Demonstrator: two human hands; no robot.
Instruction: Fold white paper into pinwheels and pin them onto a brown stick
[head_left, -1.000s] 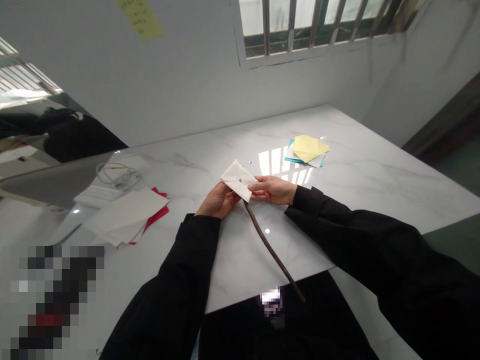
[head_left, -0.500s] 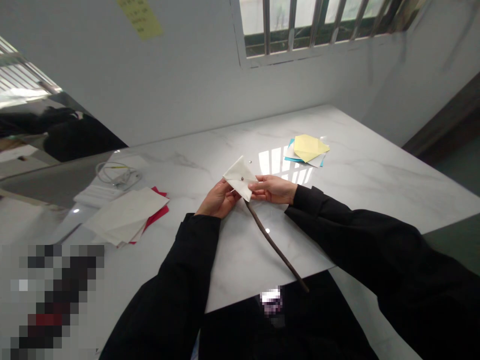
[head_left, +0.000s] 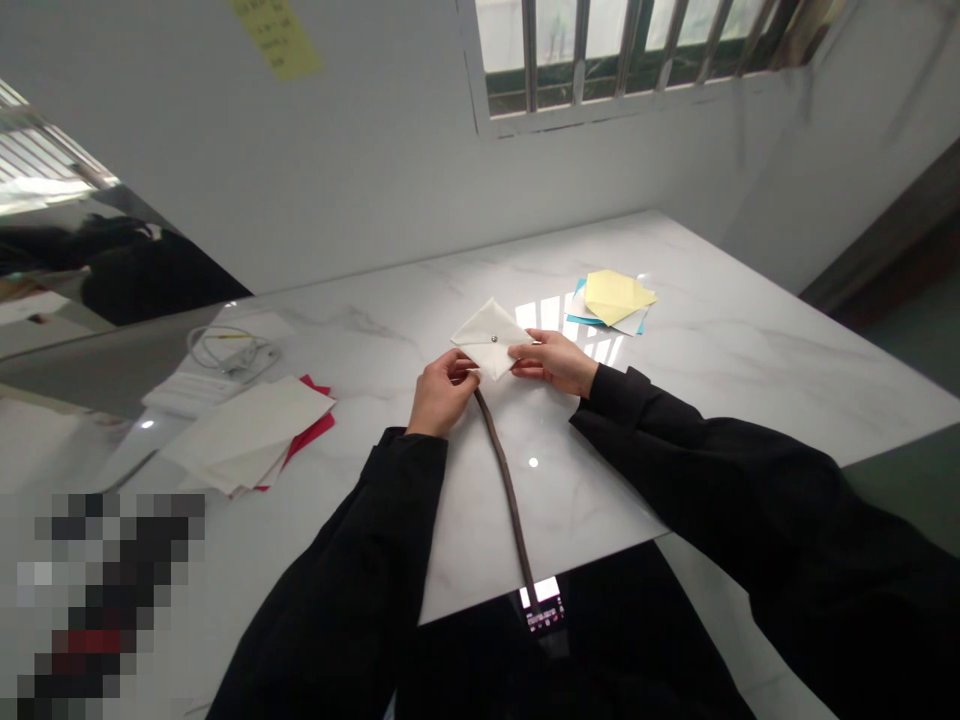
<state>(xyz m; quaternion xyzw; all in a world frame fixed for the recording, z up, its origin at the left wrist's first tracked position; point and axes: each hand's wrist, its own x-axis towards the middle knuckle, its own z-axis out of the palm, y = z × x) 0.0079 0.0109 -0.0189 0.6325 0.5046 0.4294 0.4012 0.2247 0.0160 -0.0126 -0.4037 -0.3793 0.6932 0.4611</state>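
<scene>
A white paper pinwheel (head_left: 480,325), its corners folded inward to a small metal pin at the centre, is in front of me above the table. A thin brown stick (head_left: 504,470) runs from behind my left fingers down toward me, past the table's front edge. My left hand (head_left: 442,392) is closed around the top of this stick, just under the paper's lower left side. With thumb and fingers my right hand (head_left: 556,362) pinches the paper's right corner. Where stick and paper meet is hidden by my left fingers.
Yellow, white and blue paper sheets (head_left: 619,298) lie at the back right of the marble-patterned table (head_left: 750,350). On the left are cream and red sheets (head_left: 251,430) and a coiled pale cable (head_left: 232,348). A barred window (head_left: 600,50) is in the wall.
The stick has swung, its lower end moving left. My left hand has shifted from the paper's edge to the stick's top. The paper has turned flatter and risen slightly.
</scene>
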